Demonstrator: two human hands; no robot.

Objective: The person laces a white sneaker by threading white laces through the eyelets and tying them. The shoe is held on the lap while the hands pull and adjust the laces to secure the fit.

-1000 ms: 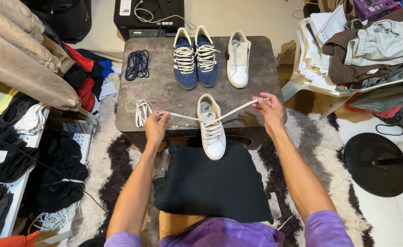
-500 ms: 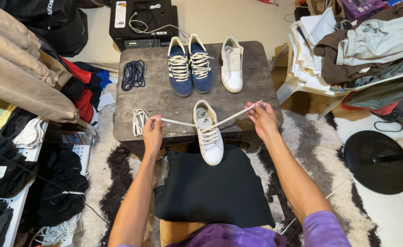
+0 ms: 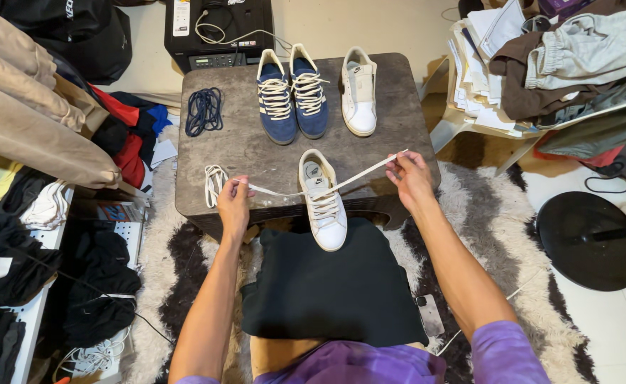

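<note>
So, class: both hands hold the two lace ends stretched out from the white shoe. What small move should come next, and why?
Probably cross the two ends over the tongue and feed one into the next open eyelet. The left hand and right hand each pinch an end of the cream lace, pulled out level from the white shoe, whose lower rows look laced while the top, near the collar, seems unlaced.

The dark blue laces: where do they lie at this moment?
In the head view, the dark blue laces lie coiled on the table's far left corner, beside the blue shoes and apart from both hands.
</note>
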